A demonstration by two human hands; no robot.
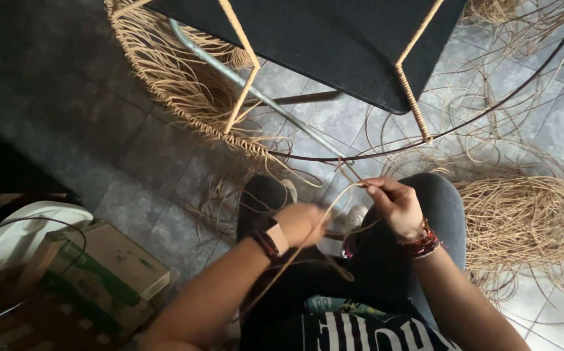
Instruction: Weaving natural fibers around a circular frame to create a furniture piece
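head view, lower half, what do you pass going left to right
white curved plastic object → brown cardboard box with green print → left hand pulling a tan wicker strand → right hand pinching it → loose coil of tan wicker strands

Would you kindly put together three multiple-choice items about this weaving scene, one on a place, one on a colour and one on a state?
1. Where does the loose bundle of straw strands lie?
A. On the cardboard box
B. On the tiled floor to the person's right
C. On the dark cushion

2. What colour is the cushion on the frame?
A. Black
B. White
C. Red

3. What is the right hand doing?
A. Resting open on the knee
B. Pinching a strand near the thin dark hoop
C. Holding scissors

Answers: 1 B, the bundle sits on grey tiles beside the right knee. 2 A, the cushion is plainly dark. 3 B, its fingertips close on a strand that also runs past the blurred left hand.
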